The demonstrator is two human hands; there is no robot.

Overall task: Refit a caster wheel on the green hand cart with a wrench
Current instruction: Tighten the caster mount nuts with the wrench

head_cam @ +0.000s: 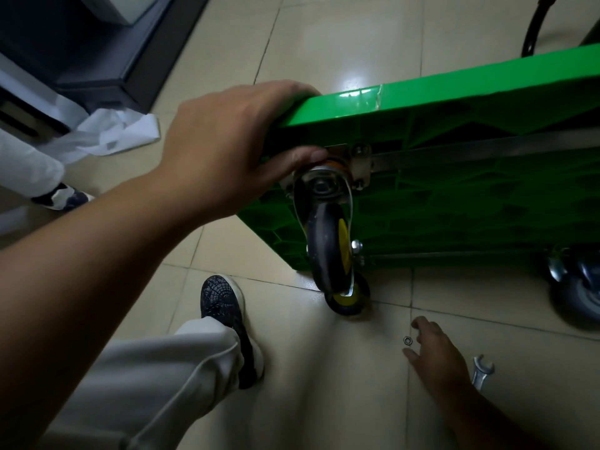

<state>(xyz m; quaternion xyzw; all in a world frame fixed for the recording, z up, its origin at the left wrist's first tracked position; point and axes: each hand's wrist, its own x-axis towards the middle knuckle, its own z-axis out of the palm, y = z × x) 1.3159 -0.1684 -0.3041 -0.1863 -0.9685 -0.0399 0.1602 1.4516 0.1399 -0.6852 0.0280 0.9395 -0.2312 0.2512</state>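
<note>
The green hand cart (454, 102) stands tipped on its side, its ribbed underside facing me. My left hand (227, 147) grips the cart's upper corner, fingers curled over the edge and thumb pressing the metal caster plate. The caster wheel (328, 251), black with a yellow hub, hangs from that plate. A second yellow-hubbed wheel (349, 297) touches the floor below it. My right hand (435, 352) hovers low over the tiles, fingers spread and relaxed, just beside a small metal nut (407, 340). A silver open-end wrench (482, 370) lies on the floor right of that hand.
My shoe (227, 316) and grey trouser leg are at bottom centre. Another grey caster (578, 287) is at the cart's lower right. Crumpled white paper (110, 131) and dark furniture (97, 60) stand at upper left, with another person's shoe (65, 198) nearby. A black handle tube (535, 24) curves at top right.
</note>
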